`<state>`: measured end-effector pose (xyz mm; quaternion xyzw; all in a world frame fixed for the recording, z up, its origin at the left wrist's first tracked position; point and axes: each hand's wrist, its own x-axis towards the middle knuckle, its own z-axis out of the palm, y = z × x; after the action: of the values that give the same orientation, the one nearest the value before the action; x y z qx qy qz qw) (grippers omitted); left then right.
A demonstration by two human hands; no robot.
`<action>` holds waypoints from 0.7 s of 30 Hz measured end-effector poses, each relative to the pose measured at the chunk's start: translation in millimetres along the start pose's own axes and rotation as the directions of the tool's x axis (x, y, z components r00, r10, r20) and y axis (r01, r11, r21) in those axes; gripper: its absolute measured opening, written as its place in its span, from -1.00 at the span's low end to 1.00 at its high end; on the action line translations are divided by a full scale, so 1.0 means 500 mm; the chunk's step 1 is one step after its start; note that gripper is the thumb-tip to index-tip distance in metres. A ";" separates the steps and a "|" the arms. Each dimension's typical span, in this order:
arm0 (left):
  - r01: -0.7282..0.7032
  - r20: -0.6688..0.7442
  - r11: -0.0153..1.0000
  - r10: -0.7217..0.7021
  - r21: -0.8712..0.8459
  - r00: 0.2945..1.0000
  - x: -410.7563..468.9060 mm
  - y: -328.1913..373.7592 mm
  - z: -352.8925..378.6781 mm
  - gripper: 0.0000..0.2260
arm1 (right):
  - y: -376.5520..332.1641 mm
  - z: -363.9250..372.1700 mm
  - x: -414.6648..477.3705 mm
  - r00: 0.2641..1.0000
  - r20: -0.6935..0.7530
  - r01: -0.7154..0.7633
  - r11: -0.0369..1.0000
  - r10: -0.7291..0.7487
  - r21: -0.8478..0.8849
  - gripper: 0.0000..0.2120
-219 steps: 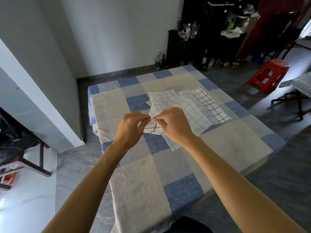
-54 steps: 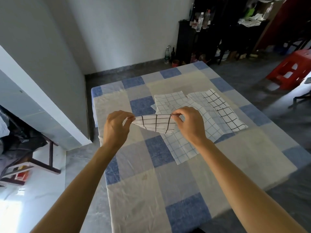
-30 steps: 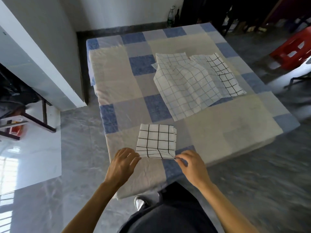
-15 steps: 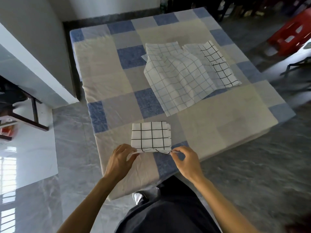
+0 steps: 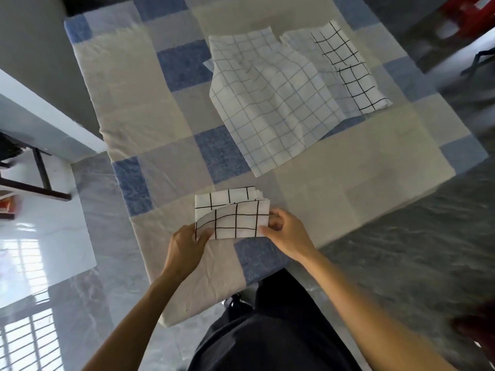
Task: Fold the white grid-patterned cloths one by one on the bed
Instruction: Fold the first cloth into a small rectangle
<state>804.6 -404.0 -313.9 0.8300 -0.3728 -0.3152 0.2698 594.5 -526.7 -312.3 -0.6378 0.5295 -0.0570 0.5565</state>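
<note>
A small white cloth with a bold black grid [image 5: 235,215] lies partly folded near the bed's front edge. My left hand [image 5: 187,245] pinches its lower left corner, and my right hand [image 5: 288,234] grips its right edge; the near flap is lifted over the far half. Farther back on the bed [image 5: 134,103] a larger white cloth with a thin blue grid [image 5: 270,103] lies spread and rumpled. To its right lies another white cloth with black lines [image 5: 348,73], partly tucked under it.
The bed carries a blue, grey and cream checked sheet; its front edge is against my legs. A grey wall and a white ledge stand at the left. A red stool [image 5: 471,14] stands at the far right on the grey floor.
The small cloth went from held in the air to lying at the bed's front edge. Since half a second ago both hands have lifted its near edge up and over toward the far side.
</note>
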 end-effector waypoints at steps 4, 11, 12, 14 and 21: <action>0.081 0.001 0.993 -0.081 -0.090 0.997 -0.011 -0.008 -0.001 -0.89 | 0.025 0.017 0.004 0.996 0.065 -0.064 0.996 0.068 -0.069 -0.61; 0.170 -0.076 0.980 -0.178 -0.101 0.981 -0.009 -0.039 -0.007 -0.81 | 0.034 0.043 0.002 0.994 -0.053 -0.104 0.984 0.098 -0.143 -0.73; 0.164 -0.081 0.984 -0.170 -0.073 0.982 -0.008 -0.045 -0.008 -0.81 | 0.035 0.042 0.001 0.993 -0.068 -0.106 0.981 0.096 -0.161 -0.74; 0.146 -0.091 0.989 -0.149 -0.032 0.985 -0.011 -0.054 -0.007 -0.83 | 0.039 0.042 -0.003 0.992 -0.096 -0.095 0.974 0.077 -0.205 -0.76; 0.154 -0.103 0.986 -0.159 -0.055 0.982 -0.021 -0.050 0.006 -0.89 | 0.041 0.062 -0.009 0.985 -0.172 -0.066 0.966 0.023 -0.251 -0.76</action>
<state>808.1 -381.7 -329.5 0.8659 -0.2838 -0.2990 0.2832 600.3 -499.7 -337.4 -0.6850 0.5914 -0.0292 0.4243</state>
